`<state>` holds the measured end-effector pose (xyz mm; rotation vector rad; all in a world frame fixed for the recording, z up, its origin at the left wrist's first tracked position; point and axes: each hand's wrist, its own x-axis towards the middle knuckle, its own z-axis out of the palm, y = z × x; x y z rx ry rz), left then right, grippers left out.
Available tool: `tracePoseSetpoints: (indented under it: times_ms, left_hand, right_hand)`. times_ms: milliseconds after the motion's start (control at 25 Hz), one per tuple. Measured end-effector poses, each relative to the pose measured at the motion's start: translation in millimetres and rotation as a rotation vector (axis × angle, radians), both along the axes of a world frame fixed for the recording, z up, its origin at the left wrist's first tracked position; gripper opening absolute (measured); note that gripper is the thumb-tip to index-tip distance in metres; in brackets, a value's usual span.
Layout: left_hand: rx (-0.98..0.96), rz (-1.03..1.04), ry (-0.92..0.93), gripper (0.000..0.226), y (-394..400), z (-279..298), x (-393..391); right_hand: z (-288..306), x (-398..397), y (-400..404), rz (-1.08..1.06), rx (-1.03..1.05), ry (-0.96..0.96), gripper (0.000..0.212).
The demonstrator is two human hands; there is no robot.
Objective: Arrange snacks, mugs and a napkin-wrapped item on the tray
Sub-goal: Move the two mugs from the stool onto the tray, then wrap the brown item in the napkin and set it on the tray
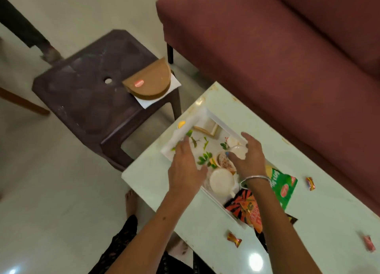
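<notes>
A white tray (218, 117) with a green leaf print lies on the pale table (164, 181). Inside it stand a white mug (221, 181), a patterned mug (225, 162) and a tan flat item (207, 128) at the far end. My right hand (249, 156) grips another white mug (238, 150) over the tray's right side, thumb and fingers curled round it. My left hand (185, 167) hovers flat over the tray's left rim with straight fingers and holds nothing. A red-orange snack packet (246, 210) lies at the tray's near end. A green packet (284, 188) lies beside it, partly under my right forearm.
Wrapped candies lie loose on the table: an orange candy (234, 239), a red candy (310, 183), a pink candy (369, 243). A dark plastic stool (86, 93) to the left carries a brown half-round box (150, 81) on a napkin. A maroon sofa (287, 58) borders the table's far side.
</notes>
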<state>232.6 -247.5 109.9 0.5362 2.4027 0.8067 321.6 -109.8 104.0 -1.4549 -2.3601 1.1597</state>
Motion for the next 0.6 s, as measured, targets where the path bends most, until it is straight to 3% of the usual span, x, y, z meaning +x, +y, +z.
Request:
tracePoseSetpoints:
  times_ms: [120,200,400,600]
  left_hand:
    - [0.091,0.069,0.096,0.057,-13.3,24.7,-60.5]
    - [0.089,0.081,0.159,0.048,-18.5,36.1,-104.2]
    - [0.127,0.040,0.229,0.047,-24.2,41.3,-197.3]
    - [0.081,-0.127,0.211,0.049,-16.1,16.5,-249.4]
  right_hand:
    - [18.3,-51.0,-25.1,-0.049,-0.035,0.140,0.061]
    - [26.0,-91.5,-38.8,-0.072,-0.060,0.196,0.057]
    - [28.8,-196.7,-58.8,-0.243,-0.292,0.276,0.044]
    - [12.0,-261.8,-64.0,-0.438,-0.405,0.205,0.049]
